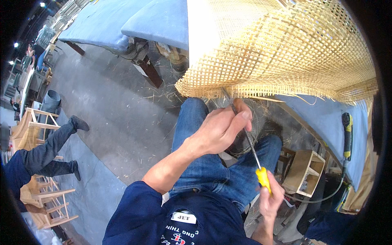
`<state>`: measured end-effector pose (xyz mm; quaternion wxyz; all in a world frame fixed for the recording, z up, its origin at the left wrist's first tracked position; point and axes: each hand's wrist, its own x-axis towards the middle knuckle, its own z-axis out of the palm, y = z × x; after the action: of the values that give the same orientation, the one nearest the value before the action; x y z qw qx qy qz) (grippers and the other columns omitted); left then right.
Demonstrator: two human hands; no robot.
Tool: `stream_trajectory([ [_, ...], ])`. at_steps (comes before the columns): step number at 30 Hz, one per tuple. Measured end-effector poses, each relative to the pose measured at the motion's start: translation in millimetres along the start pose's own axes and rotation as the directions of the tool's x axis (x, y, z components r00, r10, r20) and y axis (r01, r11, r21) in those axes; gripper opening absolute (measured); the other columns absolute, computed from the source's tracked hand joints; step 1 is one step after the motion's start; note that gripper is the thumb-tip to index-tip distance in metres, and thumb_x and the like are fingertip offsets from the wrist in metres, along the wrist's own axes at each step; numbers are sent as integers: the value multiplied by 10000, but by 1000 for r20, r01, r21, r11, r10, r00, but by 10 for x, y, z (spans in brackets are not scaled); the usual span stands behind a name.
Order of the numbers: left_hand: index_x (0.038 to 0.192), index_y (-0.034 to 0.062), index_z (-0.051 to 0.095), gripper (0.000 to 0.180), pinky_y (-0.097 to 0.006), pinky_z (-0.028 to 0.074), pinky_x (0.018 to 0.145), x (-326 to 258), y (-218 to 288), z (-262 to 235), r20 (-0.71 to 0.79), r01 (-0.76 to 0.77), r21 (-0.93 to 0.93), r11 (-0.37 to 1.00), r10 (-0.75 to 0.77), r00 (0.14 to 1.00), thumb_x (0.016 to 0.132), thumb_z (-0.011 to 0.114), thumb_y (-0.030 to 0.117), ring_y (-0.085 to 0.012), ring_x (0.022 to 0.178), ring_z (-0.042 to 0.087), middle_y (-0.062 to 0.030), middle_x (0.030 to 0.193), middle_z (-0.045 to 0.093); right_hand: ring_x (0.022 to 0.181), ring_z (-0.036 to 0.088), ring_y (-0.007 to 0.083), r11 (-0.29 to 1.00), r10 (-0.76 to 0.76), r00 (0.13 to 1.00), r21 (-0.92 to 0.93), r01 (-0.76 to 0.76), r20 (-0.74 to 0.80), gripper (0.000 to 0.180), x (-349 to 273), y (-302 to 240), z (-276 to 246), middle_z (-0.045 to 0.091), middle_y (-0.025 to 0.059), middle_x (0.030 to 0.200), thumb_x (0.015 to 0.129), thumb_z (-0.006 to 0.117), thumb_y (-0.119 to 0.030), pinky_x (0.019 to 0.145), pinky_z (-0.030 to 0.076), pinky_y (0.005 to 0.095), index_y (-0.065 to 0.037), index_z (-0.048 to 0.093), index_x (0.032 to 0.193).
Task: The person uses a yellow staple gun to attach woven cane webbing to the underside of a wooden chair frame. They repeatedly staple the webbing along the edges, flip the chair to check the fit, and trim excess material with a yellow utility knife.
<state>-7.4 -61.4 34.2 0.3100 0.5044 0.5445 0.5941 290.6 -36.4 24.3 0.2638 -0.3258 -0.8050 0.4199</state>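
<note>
My right hand point(270, 198) is closed round the yellow handle of a long thin screwdriver point(261, 177). Its metal shaft slants up and away to the left, and my left hand point(220, 126) grips it partway along between thumb and fingers. At its far end the shaft meets the lower edge of a large sheet of woven cane webbing point(286, 53); whether the tip passes through or just touches cannot be seen. The webbing curves over a white surface point(202, 28), and loose strands hang from its frayed edge.
Blue-covered tables stand at the back left point(159, 22) and right point(326, 118). On the right one lies a yellow and black power tool point(347, 130) with a hose. Below it is a wooden box point(304, 171). Far left, a person point(36, 159) is beside wooden chairs point(53, 204). Cane scraps litter the floor.
</note>
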Motion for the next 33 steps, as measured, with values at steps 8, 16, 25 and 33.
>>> stream_trajectory([
  [8, 962, 53, 594, 176, -423, 501, 751, 15, -122, -167, -36, -81, 523, 849, 117, 992, 979, 491, 194, -353, 816, 648, -129, 843, 653, 736, 589, 108, 867, 137, 983, 466, -178, 120, 488, 115, 777, 922, 668, 78, 936, 993, 584, -242, 672, 494, 253, 43, 507, 1381],
  [16, 941, 64, 588, 151, -440, 500, 730, 36, -102, -186, -30, -81, 689, 720, 139, 990, 953, 535, 205, -360, 796, 642, -138, 809, 631, 693, 566, 123, 694, 24, 977, 700, -168, 211, 641, 294, 1006, 1327, 616, 52, 832, 982, 561, -488, 670, 472, 271, 63, 549, 1309],
  [25, 948, 41, 617, 172, -402, 520, 715, 177, 55, 95, 40, -159, 697, 699, 183, 982, 918, 578, 206, -334, 770, 659, -124, 818, 659, 664, 558, 99, 667, 111, 953, 690, -281, 281, 692, 311, 855, 1187, 613, 45, 879, 934, 625, -496, 604, 456, 229, 59, 526, 1335],
  [33, 960, 12, 630, 210, -344, 524, 714, -25, 12, 77, -131, -8, 340, 940, 55, 990, 1005, 497, 167, -239, 758, 683, -97, 797, 681, 783, 612, 239, 924, -78, 988, 382, 22, 132, 509, 175, 772, 423, 633, 157, 976, 818, 748, -137, 697, 487, 310, 42, 579, 1263],
])
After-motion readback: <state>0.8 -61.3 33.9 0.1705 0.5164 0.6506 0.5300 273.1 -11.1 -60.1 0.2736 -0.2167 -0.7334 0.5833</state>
